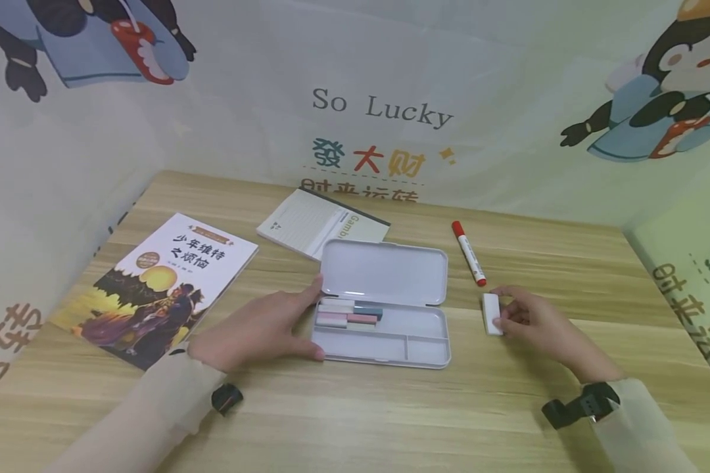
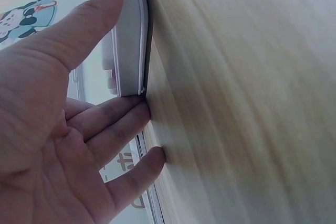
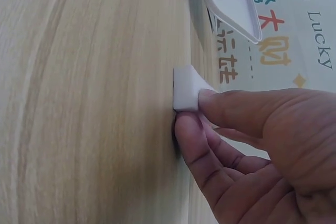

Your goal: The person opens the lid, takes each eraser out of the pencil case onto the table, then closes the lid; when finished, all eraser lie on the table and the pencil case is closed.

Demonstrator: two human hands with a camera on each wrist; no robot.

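Observation:
A white pencil case lies on the table with its lid raised towards the back. Several pens with white, pink and blue-grey parts lie in its larger rear compartment. My left hand holds the case at its left end, thumb at the front corner and index finger near the hinge; the case's wall shows by the thumb in the left wrist view. To the right of the case, my right hand pinches a white eraser between thumb and fingers. The eraser is at the tabletop.
A red-capped marker lies just behind the eraser. Behind the case is a notebook, partly covered by the lid. An illustrated book lies at the left, near my left forearm. Printed cloth hangs around the table.

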